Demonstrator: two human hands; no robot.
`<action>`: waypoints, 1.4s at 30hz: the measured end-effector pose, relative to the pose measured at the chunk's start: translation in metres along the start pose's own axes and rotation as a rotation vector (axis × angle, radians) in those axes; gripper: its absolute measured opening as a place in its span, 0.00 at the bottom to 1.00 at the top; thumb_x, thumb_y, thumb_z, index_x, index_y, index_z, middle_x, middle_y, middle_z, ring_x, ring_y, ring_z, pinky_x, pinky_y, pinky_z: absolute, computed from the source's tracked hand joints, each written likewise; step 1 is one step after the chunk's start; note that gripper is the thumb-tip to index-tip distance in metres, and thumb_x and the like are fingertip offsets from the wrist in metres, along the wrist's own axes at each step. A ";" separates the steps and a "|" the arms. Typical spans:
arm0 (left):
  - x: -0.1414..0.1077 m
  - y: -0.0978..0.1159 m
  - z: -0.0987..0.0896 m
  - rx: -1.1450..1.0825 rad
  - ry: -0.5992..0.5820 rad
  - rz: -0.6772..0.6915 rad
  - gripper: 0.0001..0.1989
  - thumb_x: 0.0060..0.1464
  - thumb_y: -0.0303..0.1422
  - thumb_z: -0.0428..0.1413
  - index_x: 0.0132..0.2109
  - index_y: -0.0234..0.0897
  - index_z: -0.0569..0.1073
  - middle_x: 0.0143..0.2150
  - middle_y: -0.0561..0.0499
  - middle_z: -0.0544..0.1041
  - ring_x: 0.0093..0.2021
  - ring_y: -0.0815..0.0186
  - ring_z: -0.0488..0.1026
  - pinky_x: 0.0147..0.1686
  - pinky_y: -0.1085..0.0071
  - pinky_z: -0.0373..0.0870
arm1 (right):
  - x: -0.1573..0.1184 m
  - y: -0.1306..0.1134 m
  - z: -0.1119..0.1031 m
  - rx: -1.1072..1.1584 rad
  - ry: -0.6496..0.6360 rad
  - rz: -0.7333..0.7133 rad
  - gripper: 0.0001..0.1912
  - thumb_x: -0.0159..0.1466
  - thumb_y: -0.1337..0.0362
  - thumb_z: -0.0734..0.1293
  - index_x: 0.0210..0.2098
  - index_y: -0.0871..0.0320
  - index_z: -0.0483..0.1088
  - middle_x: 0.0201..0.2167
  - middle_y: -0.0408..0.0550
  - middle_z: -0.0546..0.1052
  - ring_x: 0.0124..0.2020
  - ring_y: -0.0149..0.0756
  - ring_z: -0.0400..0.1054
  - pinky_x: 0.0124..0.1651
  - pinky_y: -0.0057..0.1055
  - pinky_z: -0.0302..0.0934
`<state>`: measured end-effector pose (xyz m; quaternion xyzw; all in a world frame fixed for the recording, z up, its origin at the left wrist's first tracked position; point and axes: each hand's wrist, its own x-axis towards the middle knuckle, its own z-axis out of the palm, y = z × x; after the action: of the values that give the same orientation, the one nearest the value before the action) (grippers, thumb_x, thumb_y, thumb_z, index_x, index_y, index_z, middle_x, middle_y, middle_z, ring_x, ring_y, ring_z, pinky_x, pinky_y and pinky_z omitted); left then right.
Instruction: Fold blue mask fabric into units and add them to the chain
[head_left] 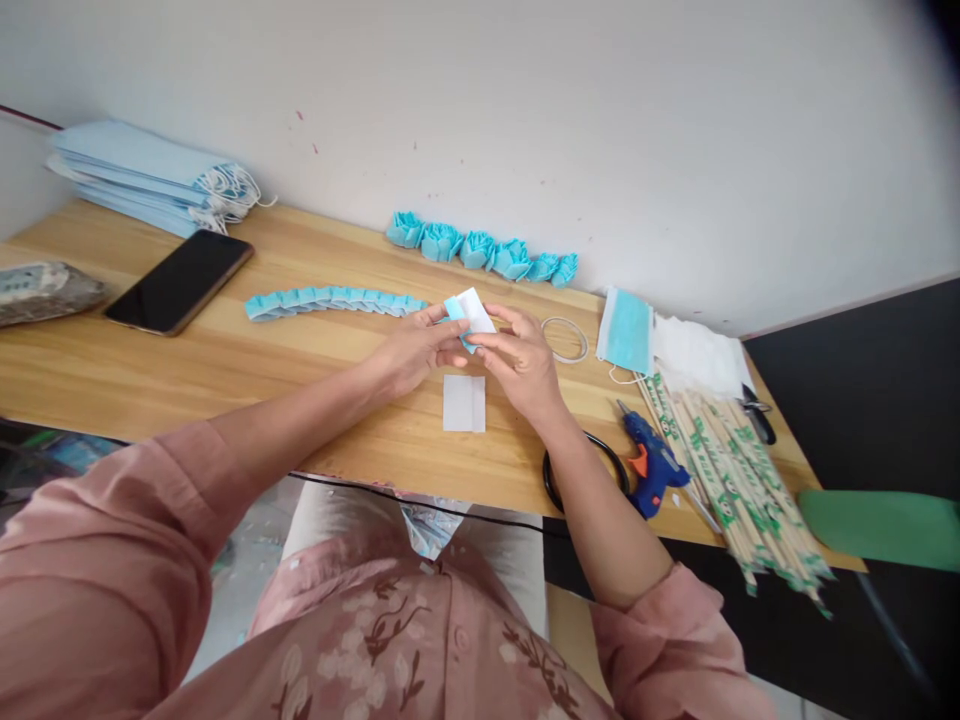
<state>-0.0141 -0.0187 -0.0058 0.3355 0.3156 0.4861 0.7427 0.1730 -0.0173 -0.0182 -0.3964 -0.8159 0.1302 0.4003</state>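
Note:
Between my left hand point(427, 347) and my right hand point(523, 362) is a small folded piece of blue-and-white mask fabric point(474, 308), held above the wooden table. Fingers of both hands pinch it, the left at its blue side and the right along its lower white edge. Just below them a creased white square point(463, 404) lies flat on the wood. A row of overlapping folded blue pieces point(330, 299) stretches leftward from behind my left hand. Farther back, several blue fabric flowers point(478, 249) stand in a line near the wall.
At back left are a stack of blue face masks point(142, 175) and a phone point(180, 281). On the right lie a tape ring point(565, 340), a single mask point(627, 330), a blue glue gun point(651, 463) with a black cable, and wrapped chopsticks point(731, 480). The table's front edge point(450, 510) is close to my body.

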 end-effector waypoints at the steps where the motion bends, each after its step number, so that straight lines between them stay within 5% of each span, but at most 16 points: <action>1: 0.000 -0.001 0.000 0.005 -0.003 0.006 0.08 0.55 0.24 0.63 0.43 0.32 0.77 0.35 0.49 0.81 0.29 0.72 0.76 0.25 0.78 0.69 | 0.000 0.000 0.000 0.010 0.009 0.001 0.10 0.66 0.62 0.68 0.41 0.43 0.81 0.58 0.45 0.75 0.59 0.45 0.66 0.57 0.50 0.65; 9: 0.001 -0.005 -0.004 0.023 0.007 0.050 0.09 0.52 0.25 0.65 0.42 0.32 0.79 0.35 0.50 0.81 0.29 0.74 0.74 0.25 0.79 0.69 | -0.001 -0.003 0.000 0.115 0.032 0.138 0.06 0.64 0.61 0.70 0.38 0.46 0.81 0.51 0.46 0.79 0.57 0.45 0.70 0.62 0.50 0.61; 20: -0.001 -0.006 -0.001 -0.007 -0.044 0.038 0.05 0.55 0.25 0.63 0.40 0.32 0.79 0.42 0.46 0.83 0.38 0.67 0.80 0.30 0.76 0.73 | 0.000 -0.010 0.000 0.298 0.094 0.328 0.08 0.63 0.55 0.69 0.34 0.53 0.75 0.38 0.45 0.81 0.41 0.37 0.74 0.47 0.36 0.69; 42: 0.002 -0.010 -0.005 0.053 -0.053 0.039 0.10 0.52 0.27 0.65 0.42 0.31 0.79 0.46 0.41 0.83 0.39 0.61 0.82 0.31 0.71 0.77 | 0.000 -0.012 0.000 0.280 0.155 0.374 0.06 0.61 0.60 0.71 0.31 0.54 0.72 0.31 0.42 0.78 0.33 0.32 0.71 0.39 0.32 0.65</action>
<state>-0.0124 -0.0193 -0.0175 0.3739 0.3020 0.4827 0.7322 0.1662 -0.0247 -0.0117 -0.4899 -0.6692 0.2833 0.4816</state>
